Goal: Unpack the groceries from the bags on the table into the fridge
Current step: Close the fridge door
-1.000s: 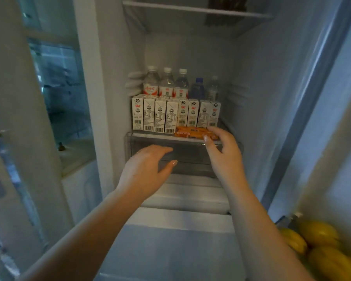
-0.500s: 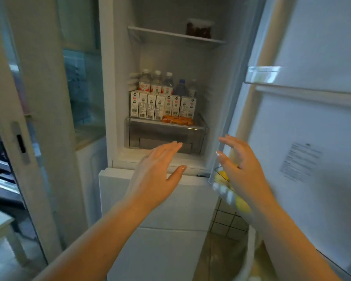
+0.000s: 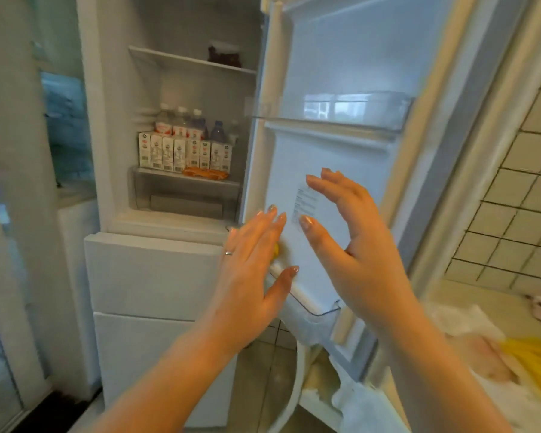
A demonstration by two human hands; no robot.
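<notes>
Open fridge (image 3: 175, 126) as landmark, door (image 3: 334, 73) swung out to its right. Left hand (image 3: 250, 264) raised in front of the door's inner edge, fingers straight and together, thumb apart, holding nothing. Right hand (image 3: 356, 242) raised right of it, before the door's inner panel and its printed label (image 3: 306, 201), fingers spread and lightly bent, thumb apart from them, likewise holding nothing. Neither hand clearly touching the door; contact cannot be told.

Inside the fridge, on the middle shelf: row of cartons (image 3: 185, 151) upright, bottles (image 3: 188, 125) behind them, orange packet (image 3: 205, 173) lying flat at the shelf's front lip, long axis running side to side. Dark container (image 3: 224, 54) on the upper shelf. Clear door bin (image 3: 331, 110) high on the door.

Remaining groceries right of the fridge and below the door: white bags (image 3: 450, 320) on the counter (image 3: 469, 295), a yellow item (image 3: 537, 354) showing at the frame's lower right, blurred. Bags thus to the right of both hands and lower, the right hand being the nearer. Judged step: a turn away from the fridge toward the bags for the next item, a reach rightward and down.
</notes>
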